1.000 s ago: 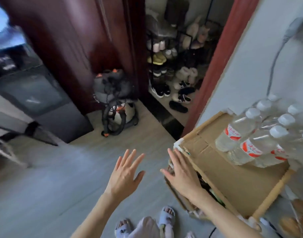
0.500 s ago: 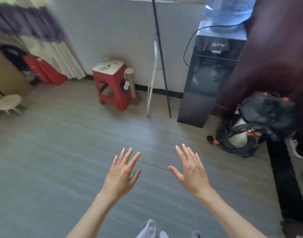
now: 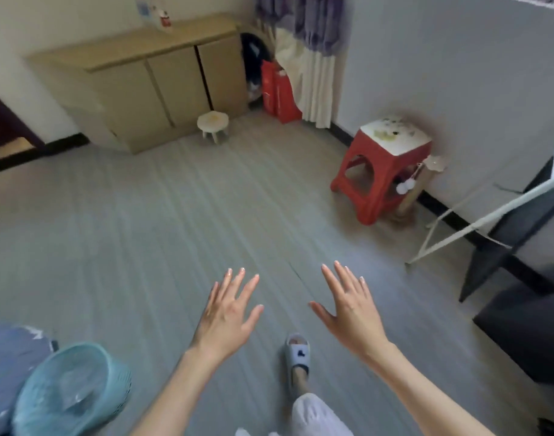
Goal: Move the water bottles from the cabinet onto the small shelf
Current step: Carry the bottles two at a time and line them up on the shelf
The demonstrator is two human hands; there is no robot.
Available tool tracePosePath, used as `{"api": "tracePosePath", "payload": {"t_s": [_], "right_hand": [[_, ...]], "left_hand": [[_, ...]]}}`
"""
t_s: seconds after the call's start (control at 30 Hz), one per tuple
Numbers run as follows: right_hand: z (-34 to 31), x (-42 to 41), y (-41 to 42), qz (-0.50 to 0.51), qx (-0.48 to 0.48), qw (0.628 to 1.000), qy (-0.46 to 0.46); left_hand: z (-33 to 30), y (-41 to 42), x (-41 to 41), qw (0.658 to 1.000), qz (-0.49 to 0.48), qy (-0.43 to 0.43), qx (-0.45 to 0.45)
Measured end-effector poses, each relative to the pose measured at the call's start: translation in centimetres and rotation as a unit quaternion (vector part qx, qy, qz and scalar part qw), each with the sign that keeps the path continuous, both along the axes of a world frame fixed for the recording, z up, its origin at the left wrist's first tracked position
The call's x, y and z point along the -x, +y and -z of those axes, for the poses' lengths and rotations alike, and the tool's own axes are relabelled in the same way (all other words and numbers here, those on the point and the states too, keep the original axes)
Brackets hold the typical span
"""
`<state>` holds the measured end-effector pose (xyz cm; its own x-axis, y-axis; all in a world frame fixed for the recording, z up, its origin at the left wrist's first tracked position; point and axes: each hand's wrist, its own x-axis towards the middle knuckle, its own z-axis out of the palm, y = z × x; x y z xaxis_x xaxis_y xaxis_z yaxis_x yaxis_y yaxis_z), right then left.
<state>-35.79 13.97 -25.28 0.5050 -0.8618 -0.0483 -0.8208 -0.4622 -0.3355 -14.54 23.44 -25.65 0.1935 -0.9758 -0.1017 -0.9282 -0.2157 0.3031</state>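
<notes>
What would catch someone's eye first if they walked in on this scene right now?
Two bare hands, the left hand and the right hand, spread open and empty over the grey floor at the centre. Next, the red stool by the right wall, then the tan cabinet with closed doors at the far left. A teal basket sits at the lower left.

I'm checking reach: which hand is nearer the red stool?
Right. The right hand is below-left of the red stool; the left hand is farther left.
</notes>
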Motion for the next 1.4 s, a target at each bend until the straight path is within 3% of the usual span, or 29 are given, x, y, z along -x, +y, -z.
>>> {"api": "tracePosePath", "payload": {"t_s": [0.47,0.73,1.03,1.4], "right_hand": [[-2.5,-24.9,-29.3,-0.199,0.01,0.98,-0.012],[-0.6,-39.0,-44.0,-0.229,0.004,0.973,-0.004],[-4.3,-56.7,-61.8,-0.223,0.038,0.973,-0.046],[-3.5,-74.3,-82.7,-0.252,0.036,0.967,-0.029]], "left_hand": [[-1.2,-20.8,-18.6,0.978,-0.201,0.028,0.054],[0.9,-34.3,-32.2,0.968,-0.239,0.051,0.056],[-3.8,-54.1,-50.8,0.97,-0.223,0.033,0.094],[-2.0,-72.6,-67.0,0.962,-0.255,0.052,0.077]]}}
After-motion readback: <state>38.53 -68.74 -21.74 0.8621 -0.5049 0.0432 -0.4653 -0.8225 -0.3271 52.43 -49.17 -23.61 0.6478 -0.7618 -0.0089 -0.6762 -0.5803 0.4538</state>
